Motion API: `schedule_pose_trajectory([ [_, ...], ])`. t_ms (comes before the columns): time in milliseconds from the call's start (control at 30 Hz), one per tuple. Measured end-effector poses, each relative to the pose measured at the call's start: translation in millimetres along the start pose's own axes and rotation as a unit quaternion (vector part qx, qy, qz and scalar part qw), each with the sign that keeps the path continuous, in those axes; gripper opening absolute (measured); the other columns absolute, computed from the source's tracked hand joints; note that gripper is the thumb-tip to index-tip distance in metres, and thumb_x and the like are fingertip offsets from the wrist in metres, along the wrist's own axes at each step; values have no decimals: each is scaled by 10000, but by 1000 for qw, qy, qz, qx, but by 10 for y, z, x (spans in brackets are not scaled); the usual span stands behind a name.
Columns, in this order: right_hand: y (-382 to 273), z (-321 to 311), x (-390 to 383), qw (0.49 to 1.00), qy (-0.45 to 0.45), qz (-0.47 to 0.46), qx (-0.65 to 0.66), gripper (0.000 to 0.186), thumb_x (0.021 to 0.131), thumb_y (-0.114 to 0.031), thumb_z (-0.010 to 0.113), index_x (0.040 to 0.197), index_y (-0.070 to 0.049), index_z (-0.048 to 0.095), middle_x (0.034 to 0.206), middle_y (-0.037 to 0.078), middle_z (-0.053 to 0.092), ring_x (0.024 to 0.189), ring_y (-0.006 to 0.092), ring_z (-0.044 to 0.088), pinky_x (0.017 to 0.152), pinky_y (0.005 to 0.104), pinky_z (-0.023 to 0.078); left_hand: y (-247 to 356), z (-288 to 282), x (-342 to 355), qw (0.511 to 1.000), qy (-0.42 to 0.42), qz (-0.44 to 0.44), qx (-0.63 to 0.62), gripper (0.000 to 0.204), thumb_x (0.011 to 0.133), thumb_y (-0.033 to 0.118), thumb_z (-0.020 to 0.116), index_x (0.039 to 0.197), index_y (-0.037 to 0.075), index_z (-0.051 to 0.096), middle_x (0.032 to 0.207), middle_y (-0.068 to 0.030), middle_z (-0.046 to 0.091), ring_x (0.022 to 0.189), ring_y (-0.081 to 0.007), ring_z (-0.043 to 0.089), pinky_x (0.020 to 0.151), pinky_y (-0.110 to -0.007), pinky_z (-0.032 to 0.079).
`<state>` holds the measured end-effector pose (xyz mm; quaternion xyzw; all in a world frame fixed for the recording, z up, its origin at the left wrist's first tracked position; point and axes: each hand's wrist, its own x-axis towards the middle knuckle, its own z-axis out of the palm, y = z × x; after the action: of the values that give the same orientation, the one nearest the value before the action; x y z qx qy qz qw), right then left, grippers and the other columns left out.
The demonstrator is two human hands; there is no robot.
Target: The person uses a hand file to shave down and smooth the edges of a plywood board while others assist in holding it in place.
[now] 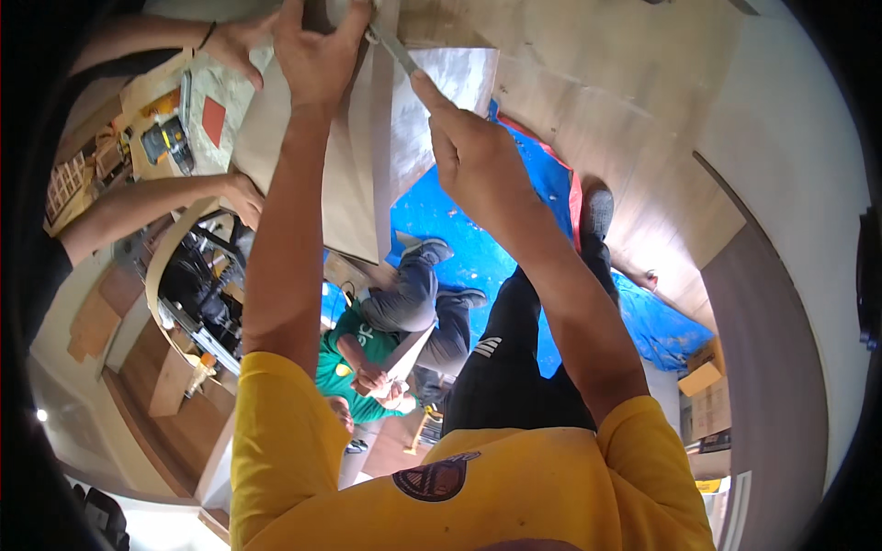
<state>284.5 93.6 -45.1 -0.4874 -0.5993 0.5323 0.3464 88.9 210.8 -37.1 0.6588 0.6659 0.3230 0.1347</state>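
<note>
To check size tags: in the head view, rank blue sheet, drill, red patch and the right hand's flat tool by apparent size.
1. Blue sheet
2. Drill
3. Red patch and flat tool: too alike to rank.

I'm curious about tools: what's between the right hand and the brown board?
In the head view, a flat grey blade lies there, running from the right hand toward the brown board.
</note>
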Motion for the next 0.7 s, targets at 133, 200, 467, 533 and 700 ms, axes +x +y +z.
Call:
schedule_pose_trajectory([
  [133,-40,170,76,1000,16,1,25,578,877,40,565,1433,-104,500,754,213,607,657,330,627,641,421,517,64,93,17,992,43,-29,-118,428,873,45,646,1288,-28,570,1132,-103,651,1037,-192,620,920,-301,498],
  [200,-114,290,177,1000,20,-24,0,565,873,34,557,1422,-89,503,800,242,631,701,379,649,660,455,524,-63,29,-6,983,81,-105,-131,441,867,78,655,1284,-37,571,1166,-114,640,1090,-204,603,970,-315,472],
  [467,-123,-87,118,998,2,-44,33,531,873,-1,535,1400,-63,512,758,245,647,716,390,664,670,488,530,-161,-187,-29,978,118,-154,-80,533,919,405,686,1230,-26,642,1114,-149,697,1051,-208,620,959,-322,457],
  [533,-175,-299,-83,993,8,67,93,498,910,-37,547,1406,-84,525,762,231,646,698,380,656,656,466,527,43,-248,-231,985,122,-115,-44,486,961,398,646,1205,-22,664,1122,-134,701,1058,-187,610,955,-301,453],
  [700,51,-143,-315,998,29,-16,56,496,947,-55,548,1437,-116,510,730,224,595,623,276,630,616,370,497,-113,-355,-777,995,81,-59,13,376,967,342,639,1172,34,702,1256,-159,664,1200,-295,602,1054,-460,406],
])
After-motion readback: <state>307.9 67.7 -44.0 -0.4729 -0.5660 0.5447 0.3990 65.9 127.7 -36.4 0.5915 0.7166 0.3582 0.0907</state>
